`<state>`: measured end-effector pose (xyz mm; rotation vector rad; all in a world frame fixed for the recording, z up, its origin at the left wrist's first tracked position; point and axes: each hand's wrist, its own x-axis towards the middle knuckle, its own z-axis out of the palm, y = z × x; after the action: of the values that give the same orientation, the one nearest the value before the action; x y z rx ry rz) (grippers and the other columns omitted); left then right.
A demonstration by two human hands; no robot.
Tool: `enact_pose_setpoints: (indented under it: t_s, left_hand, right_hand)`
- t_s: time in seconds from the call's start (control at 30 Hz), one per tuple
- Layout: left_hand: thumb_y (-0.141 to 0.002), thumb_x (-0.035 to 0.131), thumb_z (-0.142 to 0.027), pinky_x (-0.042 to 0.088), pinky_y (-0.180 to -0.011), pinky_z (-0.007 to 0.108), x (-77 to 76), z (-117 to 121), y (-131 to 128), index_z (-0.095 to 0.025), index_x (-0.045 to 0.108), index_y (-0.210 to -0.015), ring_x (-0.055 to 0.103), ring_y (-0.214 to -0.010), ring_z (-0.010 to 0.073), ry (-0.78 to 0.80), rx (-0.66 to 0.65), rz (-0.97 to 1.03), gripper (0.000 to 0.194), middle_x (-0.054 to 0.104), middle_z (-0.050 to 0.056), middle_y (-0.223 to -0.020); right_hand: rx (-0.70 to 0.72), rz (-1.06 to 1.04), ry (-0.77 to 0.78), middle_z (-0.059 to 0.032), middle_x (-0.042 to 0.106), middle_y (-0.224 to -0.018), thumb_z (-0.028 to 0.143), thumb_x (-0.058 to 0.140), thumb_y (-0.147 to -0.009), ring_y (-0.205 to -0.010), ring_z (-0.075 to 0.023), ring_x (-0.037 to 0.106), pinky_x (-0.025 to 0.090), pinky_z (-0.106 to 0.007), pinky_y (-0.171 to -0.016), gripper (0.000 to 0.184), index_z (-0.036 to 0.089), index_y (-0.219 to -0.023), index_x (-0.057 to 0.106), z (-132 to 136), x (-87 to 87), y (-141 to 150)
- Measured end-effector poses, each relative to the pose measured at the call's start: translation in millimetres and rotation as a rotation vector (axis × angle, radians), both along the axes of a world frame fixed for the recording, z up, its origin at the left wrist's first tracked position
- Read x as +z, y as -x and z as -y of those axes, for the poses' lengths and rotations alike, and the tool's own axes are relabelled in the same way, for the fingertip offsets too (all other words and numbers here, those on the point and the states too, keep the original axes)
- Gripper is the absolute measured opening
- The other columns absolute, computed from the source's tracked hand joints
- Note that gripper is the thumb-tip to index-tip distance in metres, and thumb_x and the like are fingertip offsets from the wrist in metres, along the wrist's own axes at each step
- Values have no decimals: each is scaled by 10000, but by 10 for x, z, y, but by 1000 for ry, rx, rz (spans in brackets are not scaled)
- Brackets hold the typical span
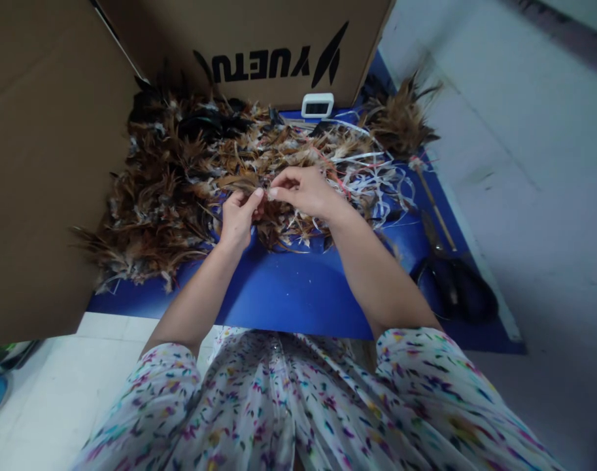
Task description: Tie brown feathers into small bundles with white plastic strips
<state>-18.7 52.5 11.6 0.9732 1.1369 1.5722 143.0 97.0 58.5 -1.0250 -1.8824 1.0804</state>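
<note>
Here's the left hand [239,212], palm turned inward, thumb pressed to forefinger, pinching brown feathers [238,183] that point left over the knuckles. Right beside it, the right hand [305,190]: wrist bent, back of the hand up, thumb and forefinger pinched together; whatever sits between those tips is too small to tell. Both forearms angle inward from the near side, the right one on the longer diagonal. All around and beyond, a feather pile [165,163] spreads across the blue tabletop [288,288], deepest on the left. Over right, white strips [359,157] tangle across it. Farther right lies a feather duster [399,124], its stick aimed toward the near side, and nearer, black-handled scissors [445,284]. On the far side, a white-framed digital display [318,105] stands before a cardboard box [259,39], its "YUETU" lettering upside down.
</note>
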Motion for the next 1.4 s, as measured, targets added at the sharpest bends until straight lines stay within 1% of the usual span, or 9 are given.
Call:
enact_pose_setpoints:
  t_s: [0.13, 0.3, 0.4, 0.5, 0.8, 0.9, 1.03, 1.23, 1.4]
  left_hand:
    - [-630, 898, -567, 360, -446, 206, -3, 11, 8, -199, 545, -700, 482, -491, 71, 1, -3, -2, 514, 556, -36, -591]
    - [-634, 884, -599, 362, -438, 208, -30, -6, 55, -203, 485, -659, 468, -464, 69, -12, 50, -26, 563, 515, -52, -539]
    - [-597, 898, -612, 370, -436, 207, -41, -7, 61, -198, 508, -661, 474, -458, 66, -14, 50, -29, 573, 539, -50, -540]
    - [-584, 903, -615, 373, -429, 209, -54, -6, 58, -192, 534, -667, 472, -444, 62, -19, 51, -49, 567, 553, -47, -539]
    - [-707, 847, -585, 380, -434, 201, -107, -29, 89, -190, 518, -696, 482, -455, 61, -7, 74, -90, 514, 546, -42, -556]
    - [-689, 853, -601, 380, -432, 198, -107, -22, 76, -193, 514, -696, 485, -465, 62, 2, 73, -58, 531, 580, -30, -591]
    - [-667, 854, -629, 368, -419, 204, -108, -16, 61, -192, 571, -720, 476, -462, 65, -7, 72, -25, 523, 607, -13, -621]
    - [-737, 819, -603, 380, -431, 211, -128, -27, 77, -189, 585, -686, 469, -453, 69, -16, 54, -65, 479, 564, -16, -576]
    - [-693, 855, -595, 385, -436, 207, -116, -32, 84, -183, 604, -756, 492, -475, 66, -24, 43, -40, 486, 597, -16, -627]
  right_hand:
    - [91, 0, 60, 10, 665, -651, 135, 683, -785, -596, -113, 574, 458, -274, -656, 45, 164, -768, 713, 29, -32, 21]
    - [64, 65, -3, 6, 687, -701, 141, 699, -757, -664, -121, 591, 457, -263, -674, 40, 163, -780, 724, 29, -39, 30]
    - [69, 73, -29, 16, 682, -710, 205, 712, -768, -674, -121, 588, 450, -261, -672, 66, 168, -823, 722, 28, -70, 48]
    - [103, 73, -31, 34, 642, -623, 212, 663, -800, -609, -108, 564, 433, -258, -651, 61, 173, -768, 698, 24, -111, 68]
    - [91, 72, 65, 15, 668, -636, 110, 666, -764, -582, -111, 572, 451, -266, -649, 69, 161, -752, 712, 16, -60, 46]
    - [59, 63, 41, 11, 668, -631, 131, 683, -764, -578, -111, 572, 450, -262, -637, 48, 162, -747, 716, 11, -63, 32]
    - [26, 105, -32, 6, 667, -638, 128, 684, -757, -624, -120, 590, 452, -262, -660, 52, 164, -748, 720, 17, -67, 24]
    - [49, 121, -65, -5, 698, -724, 213, 706, -775, -679, -134, 602, 461, -272, -679, 81, 163, -823, 747, 16, -95, 45]
    - [61, 136, -45, 15, 665, -626, 162, 658, -799, -623, -127, 603, 456, -276, -673, 84, 164, -779, 739, -9, -147, 52]
